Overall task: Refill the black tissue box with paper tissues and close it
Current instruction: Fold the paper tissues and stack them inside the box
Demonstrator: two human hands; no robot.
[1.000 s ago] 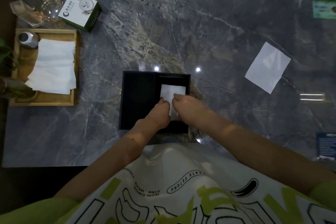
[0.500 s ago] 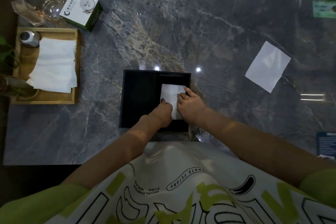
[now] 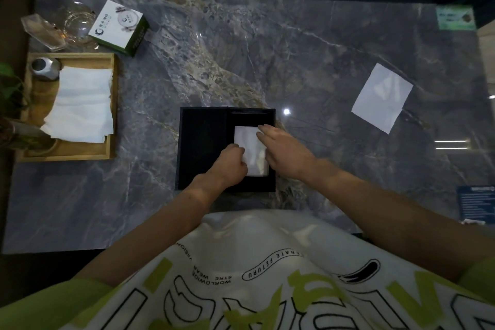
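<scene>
The black tissue box [image 3: 203,147] lies open at the middle of the marble table, its lid spread to the left. A white pack of tissues [image 3: 250,147] lies in its right half. My left hand [image 3: 230,165] pinches the pack's left edge with curled fingers. My right hand [image 3: 284,154] rests flat on the pack's right edge, fingers stretched forward. The pack's near end shows between the two hands.
A wooden tray [image 3: 113,104] at the left holds a stack of white tissues [image 3: 81,107] and a metal jar [image 3: 44,68]. Behind it stand a green-white carton [image 3: 120,27] and glassware [image 3: 72,24]. A white sheet [image 3: 381,96] lies at the right.
My right hand has slid forward along the pack's right edge and flattened out. My left hand has stayed at the pack's left edge. The pack sits in the same place.
</scene>
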